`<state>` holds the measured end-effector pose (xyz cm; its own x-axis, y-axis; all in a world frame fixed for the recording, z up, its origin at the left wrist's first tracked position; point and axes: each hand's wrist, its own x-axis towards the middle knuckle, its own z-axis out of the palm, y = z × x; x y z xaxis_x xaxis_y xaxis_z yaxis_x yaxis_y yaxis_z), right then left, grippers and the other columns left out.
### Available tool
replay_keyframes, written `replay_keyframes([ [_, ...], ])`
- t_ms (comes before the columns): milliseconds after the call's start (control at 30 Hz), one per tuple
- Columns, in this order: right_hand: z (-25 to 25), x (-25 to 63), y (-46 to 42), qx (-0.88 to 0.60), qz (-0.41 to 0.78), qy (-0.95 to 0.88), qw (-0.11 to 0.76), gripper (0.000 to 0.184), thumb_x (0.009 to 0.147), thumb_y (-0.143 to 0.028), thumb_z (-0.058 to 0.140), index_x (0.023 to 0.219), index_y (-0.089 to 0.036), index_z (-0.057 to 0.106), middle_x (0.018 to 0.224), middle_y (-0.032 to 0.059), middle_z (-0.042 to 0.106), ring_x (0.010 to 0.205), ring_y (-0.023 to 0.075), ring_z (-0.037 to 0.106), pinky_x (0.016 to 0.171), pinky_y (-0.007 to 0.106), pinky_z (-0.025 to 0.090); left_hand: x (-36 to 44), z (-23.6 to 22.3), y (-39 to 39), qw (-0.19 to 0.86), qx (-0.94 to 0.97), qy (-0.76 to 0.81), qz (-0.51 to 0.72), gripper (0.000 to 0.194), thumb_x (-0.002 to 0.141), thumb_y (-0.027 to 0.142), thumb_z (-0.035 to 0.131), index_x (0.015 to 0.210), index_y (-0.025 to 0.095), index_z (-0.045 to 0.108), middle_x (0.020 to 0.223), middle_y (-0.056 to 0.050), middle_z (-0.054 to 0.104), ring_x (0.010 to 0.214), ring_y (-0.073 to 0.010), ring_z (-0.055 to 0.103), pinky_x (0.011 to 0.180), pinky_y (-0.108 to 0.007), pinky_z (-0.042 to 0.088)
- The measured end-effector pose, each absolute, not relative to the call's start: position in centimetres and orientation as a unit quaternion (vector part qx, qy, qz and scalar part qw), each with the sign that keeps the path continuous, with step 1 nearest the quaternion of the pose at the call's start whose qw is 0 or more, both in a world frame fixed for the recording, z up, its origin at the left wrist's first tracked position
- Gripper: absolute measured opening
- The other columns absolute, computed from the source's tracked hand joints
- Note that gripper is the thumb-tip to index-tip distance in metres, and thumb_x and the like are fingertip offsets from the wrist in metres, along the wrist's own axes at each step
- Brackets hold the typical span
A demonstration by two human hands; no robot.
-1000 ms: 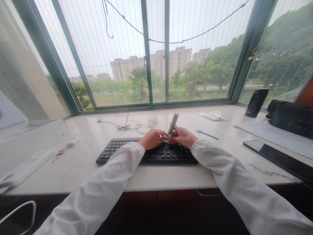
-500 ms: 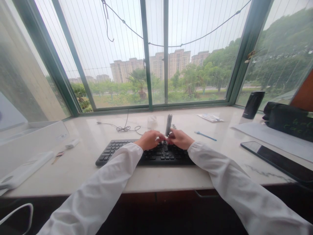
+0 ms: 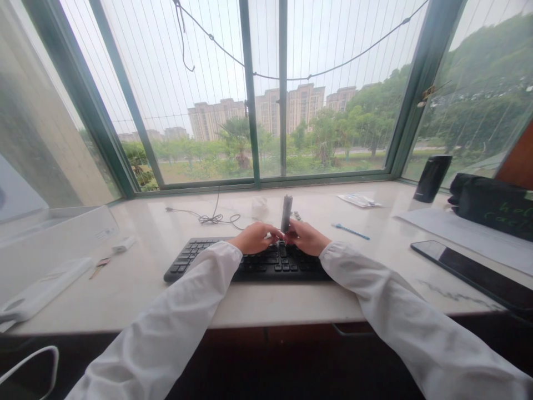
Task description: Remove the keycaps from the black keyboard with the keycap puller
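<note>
Cylinder (image 3: 286, 214), grey and upright, held by left hand (image 3: 254, 238) and right hand (image 3: 303, 237).

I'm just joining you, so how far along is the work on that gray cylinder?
Done: the gray cylinder is up off the desk, though nothing shows it finished. In hand: the left hand and right hand hold its base upright over the keyboard. Left: hard to tell; it isn't set down, and the blue stick lies untouched.
</note>
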<state>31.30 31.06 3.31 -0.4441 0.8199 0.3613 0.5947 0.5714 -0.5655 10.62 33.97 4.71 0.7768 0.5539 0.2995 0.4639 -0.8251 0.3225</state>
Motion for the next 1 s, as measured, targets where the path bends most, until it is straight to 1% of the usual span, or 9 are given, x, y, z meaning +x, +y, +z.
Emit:
replay_keyframes([
  [100, 3.2, 31.4, 31.1, -0.416, 0.171, -0.837, 0.312, 0.014, 0.079, -0.012, 0.052, 0.09, -0.02, 0.049, 0.078, 0.0011, 0.068, 0.073, 0.0172, 0.064, 0.068, 0.026, 0.046, 10.8, 4.4, 34.3, 0.167, 0.932, 0.253, 0.197, 0.025, 0.088, 0.021, 0.051, 0.101, 0.021, 0.072, 0.1, -0.002, 0.072, 0.091, -0.0138, 0.063, 0.082, -0.02, 0.046],
  [167, 3.2, 31.4, 31.1, -0.407, 0.177, -0.838, 0.319, 0.014, 0.079, -0.013, 0.052, 0.091, -0.02, 0.049, 0.079, 0.0013, 0.068, 0.074, 0.0174, 0.064, 0.07, 0.027, 0.046, 10.9, 4.2, 34.5, 0.175, 0.932, 0.248, 0.199, 0.024, 0.088, 0.021, 0.051, 0.101, 0.02, 0.071, 0.1, -0.002, 0.072, 0.091, -0.0138, 0.063, 0.082, -0.02, 0.046],
  [300, 2.9, 31.3, 31.3, -0.396, 0.212, -0.827, 0.338, 0.016, 0.078, -0.015, 0.053, 0.092, -0.02, 0.049, 0.078, 0.0001, 0.067, 0.073, 0.0163, 0.063, 0.069, 0.027, 0.047, 10.9, 4.0, 34.9, 0.158, 0.933, 0.255, 0.199, 0.023, 0.087, 0.019, 0.051, 0.099, 0.02, 0.071, 0.098, -0.003, 0.071, 0.09, -0.0143, 0.062, 0.082, -0.022, 0.045],
  [467, 2.5, 31.1, 31.5, -0.389, 0.264, -0.809, 0.354, 0.018, 0.076, -0.009, 0.048, 0.09, -0.02, 0.049, 0.069, -0.0022, 0.064, 0.06, 0.0122, 0.059, 0.06, 0.024, 0.048, 10.8, 4.1, 35.2, 0.13, 0.943, 0.251, 0.174, 0.024, 0.085, 0.014, 0.05, 0.099, 0.019, 0.069, 0.097, -0.002, 0.07, 0.087, -0.0134, 0.061, 0.081, -0.021, 0.044],
  [600, 2.5, 31.0, 31.4, -0.4, 0.298, -0.785, 0.367, 0.023, 0.075, -0.005, 0.046, 0.091, -0.02, 0.05, 0.068, -0.0021, 0.063, 0.058, 0.0111, 0.061, 0.059, 0.023, 0.051, 10.9, 4.0, 35.3, 0.112, 0.949, 0.247, 0.162, 0.023, 0.087, 0.016, 0.047, 0.097, 0.02, 0.067, 0.095, -0.001, 0.069, 0.086, -0.0135, 0.06, 0.078, -0.022, 0.043],
  [700, 2.8, 31.0, 31.1, -0.413, 0.314, -0.768, 0.375, 0.018, 0.076, -0.009, 0.051, 0.091, -0.019, 0.052, 0.07, -0.001, 0.063, 0.059, 0.0117, 0.063, 0.059, 0.024, 0.054, 10.9, 3.8, 35.5, 0.107, 0.948, 0.255, 0.158, 0.022, 0.087, 0.016, 0.047, 0.098, 0.02, 0.066, 0.097, -0.001, 0.069, 0.088, -0.0141, 0.06, 0.078, -0.022, 0.043],
  [767, 3.0, 31.0, 30.9, -0.423, 0.324, -0.755, 0.381, 0.013, 0.077, -0.013, 0.057, 0.087, -0.019, 0.053, 0.074, 0.0001, 0.063, 0.059, 0.0125, 0.065, 0.058, 0.024, 0.056, 11.0, 3.8, 35.5, 0.107, 0.947, 0.261, 0.156, 0.021, 0.088, 0.017, 0.048, 0.099, 0.02, 0.065, 0.098, -0.001, 0.068, 0.088, -0.0146, 0.06, 0.078, -0.022, 0.043],
  [833, 3.2, 31.0, 30.8, -0.426, 0.325, -0.751, 0.385, 0.012, 0.077, -0.016, 0.06, 0.085, -0.019, 0.053, 0.075, 0.0004, 0.062, 0.06, 0.0132, 0.065, 0.057, 0.025, 0.057, 11.0, 3.7, 35.5, 0.109, 0.945, 0.265, 0.157, 0.021, 0.089, 0.02, 0.047, 0.1, 0.021, 0.065, 0.1, -0.001, 0.068, 0.088, -0.015, 0.06, 0.077, -0.023, 0.043],
  [1000, 3.3, 30.9, 30.8, -0.426, 0.311, -0.757, 0.385, 0.01, 0.077, -0.014, 0.058, 0.085, -0.018, 0.053, 0.072, -0.0003, 0.061, 0.059, 0.0133, 0.065, 0.057, 0.025, 0.056, 11.2, 3.5, 35.3, 0.107, 0.94, 0.279, 0.167, 0.019, 0.09, 0.029, 0.049, 0.098, 0.021, 0.065, 0.1, -0.001, 0.068, 0.09, -0.016, 0.061, 0.078, -0.024, 0.043],
])
